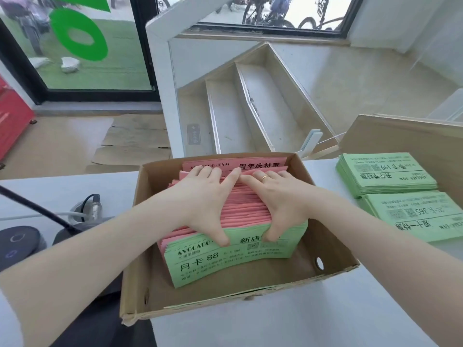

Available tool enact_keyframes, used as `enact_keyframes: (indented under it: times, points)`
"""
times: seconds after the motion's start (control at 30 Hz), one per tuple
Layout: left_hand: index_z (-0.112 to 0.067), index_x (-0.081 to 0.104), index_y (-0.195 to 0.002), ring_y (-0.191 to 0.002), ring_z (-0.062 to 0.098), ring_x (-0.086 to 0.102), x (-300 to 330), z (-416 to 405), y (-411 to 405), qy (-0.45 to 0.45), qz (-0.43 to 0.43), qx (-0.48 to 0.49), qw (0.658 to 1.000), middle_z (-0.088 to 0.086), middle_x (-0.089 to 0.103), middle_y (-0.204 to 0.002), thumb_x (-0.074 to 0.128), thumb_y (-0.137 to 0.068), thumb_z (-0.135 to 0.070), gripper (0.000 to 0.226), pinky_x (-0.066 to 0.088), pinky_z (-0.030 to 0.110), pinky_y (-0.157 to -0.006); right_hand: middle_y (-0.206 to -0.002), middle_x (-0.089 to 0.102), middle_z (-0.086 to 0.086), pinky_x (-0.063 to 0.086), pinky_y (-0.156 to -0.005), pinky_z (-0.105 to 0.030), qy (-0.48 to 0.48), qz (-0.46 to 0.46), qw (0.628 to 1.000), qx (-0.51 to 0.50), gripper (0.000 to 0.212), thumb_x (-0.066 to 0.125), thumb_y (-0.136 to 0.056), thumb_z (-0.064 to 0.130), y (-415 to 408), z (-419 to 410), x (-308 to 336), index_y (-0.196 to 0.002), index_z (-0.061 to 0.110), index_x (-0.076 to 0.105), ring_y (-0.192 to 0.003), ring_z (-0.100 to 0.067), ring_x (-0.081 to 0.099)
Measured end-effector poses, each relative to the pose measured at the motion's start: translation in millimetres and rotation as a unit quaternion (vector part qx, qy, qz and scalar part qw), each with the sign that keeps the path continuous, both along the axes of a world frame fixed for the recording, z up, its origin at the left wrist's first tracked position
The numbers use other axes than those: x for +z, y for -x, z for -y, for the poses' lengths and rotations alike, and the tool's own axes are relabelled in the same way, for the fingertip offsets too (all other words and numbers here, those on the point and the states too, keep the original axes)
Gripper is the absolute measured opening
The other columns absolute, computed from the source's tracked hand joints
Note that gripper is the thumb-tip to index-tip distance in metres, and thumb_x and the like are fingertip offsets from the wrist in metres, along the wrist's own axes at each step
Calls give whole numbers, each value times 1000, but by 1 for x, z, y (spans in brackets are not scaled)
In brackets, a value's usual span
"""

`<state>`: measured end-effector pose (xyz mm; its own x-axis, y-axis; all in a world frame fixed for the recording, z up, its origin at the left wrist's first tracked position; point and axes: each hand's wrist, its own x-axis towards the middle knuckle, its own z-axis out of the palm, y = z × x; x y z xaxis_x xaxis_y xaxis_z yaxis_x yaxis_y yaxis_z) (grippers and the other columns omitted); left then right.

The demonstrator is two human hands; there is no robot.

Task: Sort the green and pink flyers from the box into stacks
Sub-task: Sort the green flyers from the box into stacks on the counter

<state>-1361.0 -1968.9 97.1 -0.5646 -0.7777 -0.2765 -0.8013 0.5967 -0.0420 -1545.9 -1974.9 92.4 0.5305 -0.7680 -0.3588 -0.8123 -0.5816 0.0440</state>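
While the cardboard box (140,246) sits on the white table (288,329) right in front of us, its walls stand close around the flyers on the left, right and far sides, and only the near part of its brown floor lies bare. We have both hands down inside it. Our left hand (200,196) and right hand (278,199) lie side by side on the upright edges of the pink flyers (240,209), fingers spread forward toward the far wall, almost touching each other. Both thumbs hook down over the top edge of the green flyers (225,261) at the front of the pack, so the bundle is clasped between thumbs and fingers. Two green flyer stacks (385,174) lie flat on the table, right of the box and apart from it.
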Motion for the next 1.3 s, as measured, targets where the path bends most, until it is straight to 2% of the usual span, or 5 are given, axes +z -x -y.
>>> enact_keyframes:
  times: [0.23,0.37,0.7,0.9,1.3]
  points:
    - [-23,-7,-148,-141,20,-18,-6,10,-18,41,-72,34,996,1,-24,-153,58,-66,-74,117,-6,36,-113,-155,3,-3,9,-113,-42,33,68,996,-45,121,75,-57,58,2,15,5,-147,35,-1,-140,-26,9]
    - [-25,8,-149,-142,19,8,-8,-2,-19,89,-105,9,990,1,8,-155,57,-71,-68,102,13,35,-114,-154,12,-2,13,-114,-36,156,175,959,-159,108,76,-57,60,13,-19,-9,-144,22,25,-140,-23,13]
    - [-25,7,-149,-142,21,9,-19,-14,-11,51,-107,25,993,3,1,-157,40,-90,-56,74,16,36,-114,-108,66,-1,48,-94,-36,-178,499,677,-512,57,81,-69,22,25,-36,-37,-116,13,51,-101,-18,62]
    - [-18,0,-149,-143,23,5,-21,-14,-12,68,-59,11,996,4,-5,-157,29,-96,-50,69,15,37,-114,-109,66,2,48,-92,-38,-196,459,695,-517,61,77,-63,50,20,-53,-32,-110,19,54,-100,-17,62]
    - [-22,-6,-149,-143,19,-16,-20,-17,-16,73,-72,-27,994,2,-16,-156,29,-93,-57,75,-12,36,-113,-98,64,-4,45,-73,-29,-79,301,813,-493,25,63,-86,25,20,-78,-16,-103,8,59,-83,-20,58]
